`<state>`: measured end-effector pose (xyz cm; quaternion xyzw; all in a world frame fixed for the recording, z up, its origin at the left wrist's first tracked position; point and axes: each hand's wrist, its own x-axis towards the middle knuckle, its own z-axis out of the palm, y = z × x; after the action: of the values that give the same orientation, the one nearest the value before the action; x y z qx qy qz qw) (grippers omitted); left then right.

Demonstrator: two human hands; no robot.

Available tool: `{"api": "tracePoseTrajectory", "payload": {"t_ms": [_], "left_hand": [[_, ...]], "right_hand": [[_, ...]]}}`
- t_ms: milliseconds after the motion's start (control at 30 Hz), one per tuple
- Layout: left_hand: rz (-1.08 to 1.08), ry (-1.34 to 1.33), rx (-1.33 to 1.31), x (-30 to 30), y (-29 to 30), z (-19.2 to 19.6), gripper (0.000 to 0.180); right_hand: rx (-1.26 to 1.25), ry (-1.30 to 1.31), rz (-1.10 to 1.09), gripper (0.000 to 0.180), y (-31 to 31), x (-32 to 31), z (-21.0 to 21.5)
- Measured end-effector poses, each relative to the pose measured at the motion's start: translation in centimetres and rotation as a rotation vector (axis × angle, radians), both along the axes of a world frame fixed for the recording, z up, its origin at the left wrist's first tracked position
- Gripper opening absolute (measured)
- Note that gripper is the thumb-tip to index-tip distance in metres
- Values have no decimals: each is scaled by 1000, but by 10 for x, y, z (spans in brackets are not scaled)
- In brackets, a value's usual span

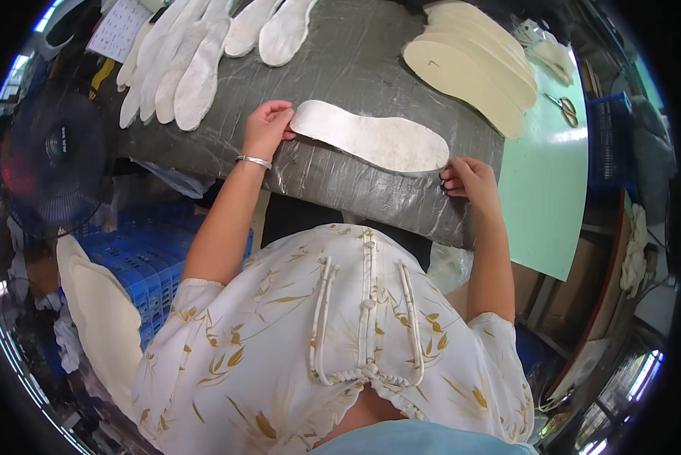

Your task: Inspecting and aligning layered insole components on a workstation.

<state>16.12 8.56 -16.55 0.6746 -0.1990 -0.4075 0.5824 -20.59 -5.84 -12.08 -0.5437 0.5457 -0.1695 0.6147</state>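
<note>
Both hands pinch one white insole: left hand (267,129) at the far-left end, right hand (468,180) near-right. Flat white foam insole (371,138) lies on grey wrinkled plastic-covered bench (355,61); uneven pull could crease it.

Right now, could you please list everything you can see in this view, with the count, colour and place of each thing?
White insole: one, white, flat on the grey work surface between the two hands.
Grey work surface: one, grey and wrinkled, centre.
White insoles: an overlapping row, count unclear, white, upper left of the surface.
Cream insoles: an overlapping stack, count unclear, cream, upper right.
Scissors: one pair, on the green table.
Green table: one, pale green, right.
Fan: one, black, left.
Blue crate: one visible, blue, lower left.
Left hand: touches the insole's left end; silver bracelet on the wrist.
Right hand: at the insole's right end.
</note>
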Motion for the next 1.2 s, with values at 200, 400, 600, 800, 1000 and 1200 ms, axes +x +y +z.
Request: {"api": "tracePoseTrajectory", "payload": {"t_ms": [200, 400, 600, 800, 1000, 1200], "left_hand": [[45, -165, 54, 5, 13, 1, 24], [136, -344, -54, 23, 62, -10, 25], [313, -534, -107, 21, 132, -3, 25], [442, -772, 36, -25, 193, 25, 28], [695, -1406, 253, -38, 280, 89, 25], [717, -1596, 850, -54, 369, 127, 41]], "right_hand": [[-40, 39, 57, 21, -2, -1, -8], [-35, 190, 173, 24, -22, -50, 12], [-435, 453, 36, 33, -23, -77, 59], [-561, 22, 338, 26, 15, 19, 59], [-475, -83, 810, 25, 78, 115, 50], [-506, -187, 928, 26, 95, 149, 64]]}}
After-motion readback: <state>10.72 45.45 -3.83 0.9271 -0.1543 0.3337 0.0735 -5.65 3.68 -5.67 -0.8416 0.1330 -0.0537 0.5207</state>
